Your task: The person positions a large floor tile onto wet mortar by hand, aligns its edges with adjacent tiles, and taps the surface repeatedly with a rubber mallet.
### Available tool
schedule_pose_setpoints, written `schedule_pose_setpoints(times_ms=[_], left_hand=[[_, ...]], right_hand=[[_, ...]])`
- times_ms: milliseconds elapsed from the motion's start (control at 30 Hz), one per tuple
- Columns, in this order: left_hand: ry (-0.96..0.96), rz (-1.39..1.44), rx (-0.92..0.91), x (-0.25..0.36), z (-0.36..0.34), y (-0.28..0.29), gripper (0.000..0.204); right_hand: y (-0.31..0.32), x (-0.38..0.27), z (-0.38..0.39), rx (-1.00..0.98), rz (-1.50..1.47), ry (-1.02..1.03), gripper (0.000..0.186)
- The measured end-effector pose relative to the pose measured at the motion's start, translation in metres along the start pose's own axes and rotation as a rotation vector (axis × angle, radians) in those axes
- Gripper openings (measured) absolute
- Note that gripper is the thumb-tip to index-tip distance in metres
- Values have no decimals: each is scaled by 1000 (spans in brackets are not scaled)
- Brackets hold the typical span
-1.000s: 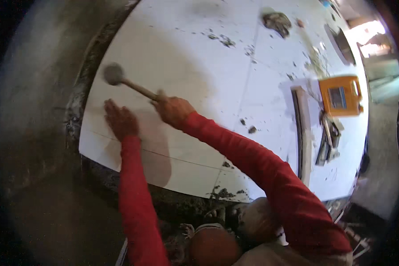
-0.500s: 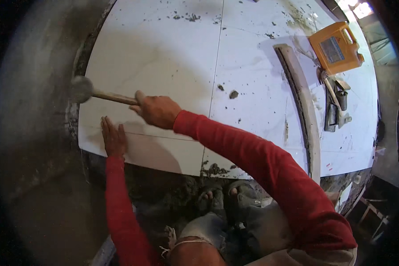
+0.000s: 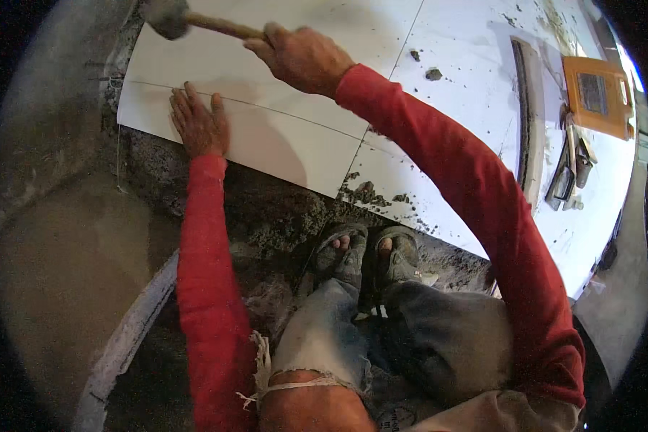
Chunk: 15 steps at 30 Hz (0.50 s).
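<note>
My right hand (image 3: 306, 59) is wrapped round the wooden handle of a mallet (image 3: 227, 27), whose dark rounded head points left, over the far left edge of the white tiles. Below it, my left hand (image 3: 200, 122) lies flat with fingers spread on a narrow white tile strip (image 3: 266, 144) at the near edge of the tiled surface. A thin joint line runs between that strip and the large white tile (image 3: 230, 65) beyond it. Whether the mallet head touches the tile cannot be told.
Crumbs of mortar (image 3: 367, 194) lie at the tile edge near my sandalled feet. Off to the right are a long straight bar (image 3: 529, 108), hand tools (image 3: 570, 169) and an orange jerrycan (image 3: 599, 97). A bare grey wall (image 3: 43, 122) rises on the left; a pale pipe-like length (image 3: 129, 331) lies below.
The view has tilted down, so the tiles sit higher and my feet show more. My right hand still holds the mallet, and the left hand stays flat on the strip, its fingers spread wider.
</note>
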<state>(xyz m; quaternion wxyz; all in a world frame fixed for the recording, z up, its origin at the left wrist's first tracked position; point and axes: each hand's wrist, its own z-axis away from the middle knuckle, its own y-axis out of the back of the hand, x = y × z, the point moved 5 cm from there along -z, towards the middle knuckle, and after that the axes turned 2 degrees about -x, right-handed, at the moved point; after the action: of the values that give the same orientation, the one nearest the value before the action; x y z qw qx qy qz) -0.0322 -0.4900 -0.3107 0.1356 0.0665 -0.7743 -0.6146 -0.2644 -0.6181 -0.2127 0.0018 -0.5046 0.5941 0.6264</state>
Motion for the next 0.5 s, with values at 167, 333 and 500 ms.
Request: schedule_pose_setpoints(times_ms=[167,333,500], left_hand=[[43,-14,-30,-2,-1,-1,79],[-7,1,33,0,-3,2,77],[14,29,25,0,-1,3,76]], right_hand=[[11,2,10,81,-71,21,40],[21,7,28,14,49,6,33],[31,10,53,-14,21,-58,32]])
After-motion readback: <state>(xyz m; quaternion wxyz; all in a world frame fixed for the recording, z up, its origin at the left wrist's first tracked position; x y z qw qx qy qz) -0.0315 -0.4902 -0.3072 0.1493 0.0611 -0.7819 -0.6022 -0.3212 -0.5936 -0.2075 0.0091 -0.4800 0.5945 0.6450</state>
